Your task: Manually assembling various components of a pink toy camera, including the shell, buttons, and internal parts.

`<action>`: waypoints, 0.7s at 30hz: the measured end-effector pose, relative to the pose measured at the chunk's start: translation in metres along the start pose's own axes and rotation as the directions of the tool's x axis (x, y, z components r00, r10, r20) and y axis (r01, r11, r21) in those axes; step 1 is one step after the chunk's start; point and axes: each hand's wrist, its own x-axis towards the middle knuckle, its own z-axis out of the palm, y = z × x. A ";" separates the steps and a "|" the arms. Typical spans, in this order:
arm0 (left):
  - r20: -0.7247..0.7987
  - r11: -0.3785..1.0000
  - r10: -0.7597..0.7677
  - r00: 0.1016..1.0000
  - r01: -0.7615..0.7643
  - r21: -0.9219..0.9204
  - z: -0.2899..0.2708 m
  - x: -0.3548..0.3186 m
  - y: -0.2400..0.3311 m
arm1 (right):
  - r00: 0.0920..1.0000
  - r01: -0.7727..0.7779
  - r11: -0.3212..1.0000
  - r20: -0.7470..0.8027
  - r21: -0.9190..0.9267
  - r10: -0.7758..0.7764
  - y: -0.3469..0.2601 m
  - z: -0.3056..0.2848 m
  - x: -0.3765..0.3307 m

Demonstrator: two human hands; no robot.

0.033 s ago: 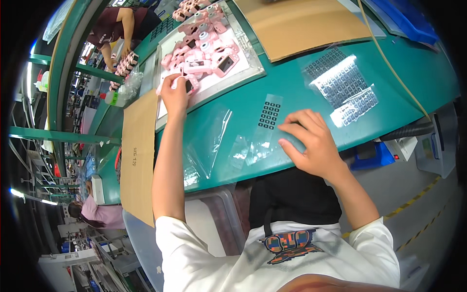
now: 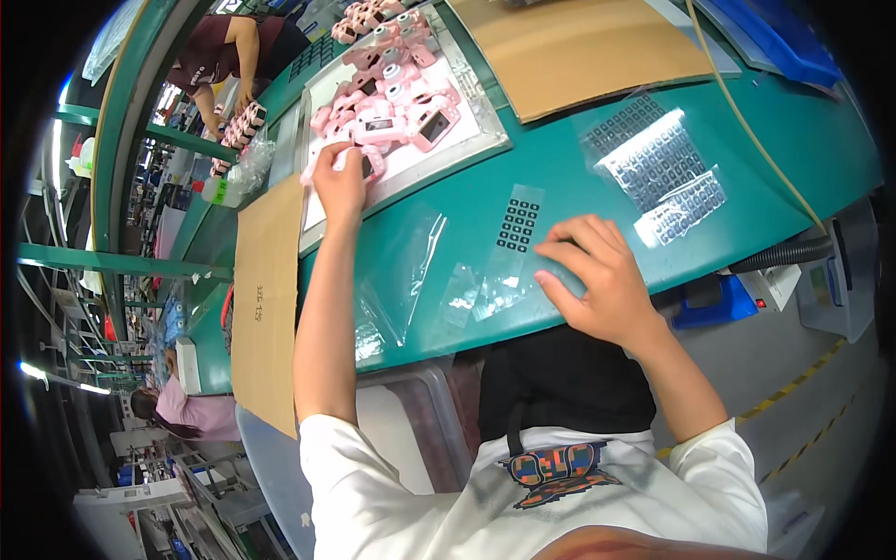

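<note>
Handwritten mark (image 2: 259,303) on brn cardboard (image 2: 265,373), lettering (image 2: 194,74) on dk shirt (image 2: 207,47)

My left hand (image 2: 339,187) reaches farther out than my right fingers. Its fingers curl close together, with the thumb beside them. My left arm (image 2: 323,327) runs nearly straight back behind those fingers. My right hand (image 2: 607,280) is loosely bent, fingertips pointing left — my thumb sits nearer me, with a gap between.

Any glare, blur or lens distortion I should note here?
Head view: glare whitens parts of the sticker sheets and streaks the clear film; head view: the green post bows near the dark left rim; head view: left hand and right hand show clear outlines.
</note>
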 end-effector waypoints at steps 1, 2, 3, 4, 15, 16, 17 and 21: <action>-0.011 0.995 0.068 0.998 -0.067 0.070 0.005 0.004 -0.007 | 1.000 -0.001 1.000 -0.003 -0.003 0.001 -0.001 0.001 -0.001; -0.010 0.996 0.071 0.997 -0.070 0.062 0.009 0.007 -0.012 | 1.000 -0.001 1.000 -0.005 -0.012 0.001 -0.002 0.001 -0.003; 0.005 0.994 0.100 0.995 -0.100 0.048 0.011 0.011 -0.015 | 1.000 0.007 0.999 0.002 -0.036 -0.007 -0.004 0.001 -0.004; 0.019 0.990 0.135 0.991 -0.136 0.029 0.015 0.018 -0.017 | 1.000 0.018 0.998 0.004 -0.066 -0.018 -0.004 0.002 -0.004; -0.060 0.944 0.327 0.943 -0.323 0.069 0.056 0.103 -0.070 | 1.000 0.010 0.988 0.005 -0.155 -0.009 -0.010 0.003 -0.003; -0.071 0.934 0.352 0.933 -0.344 0.101 0.057 0.112 -0.076 | 1.000 0.003 0.989 0.002 -0.145 -0.002 -0.010 0.005 -0.002; -0.072 0.935 0.347 0.935 -0.340 0.098 0.060 0.117 -0.077 | 1.000 0.002 0.989 0.007 -0.147 -0.001 -0.010 0.005 -0.001; 0.006 0.899 0.312 0.950 -0.297 0.323 0.059 0.121 -0.072 | 0.998 -0.014 0.976 0.051 -0.218 0.026 -0.013 0.003 0.006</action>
